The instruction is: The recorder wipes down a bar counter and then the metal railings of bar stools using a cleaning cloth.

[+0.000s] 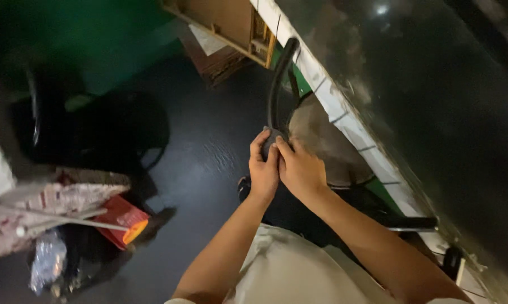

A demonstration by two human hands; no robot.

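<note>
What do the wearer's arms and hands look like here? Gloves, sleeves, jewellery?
Left hand and right hand are both bare: no gloves, rings or watch visible. Forearms are uncovered to the elbow, with no sleeves showing. A pale, off-white garment covers the body below.

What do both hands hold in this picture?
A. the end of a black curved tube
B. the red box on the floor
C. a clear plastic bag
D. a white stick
A: the left hand and the right hand close together around the lower end of the black curved tube.

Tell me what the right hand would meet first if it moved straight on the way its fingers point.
The right hand already touches the dark rounded end of the curved black tube; depth beyond is unclear.
</note>
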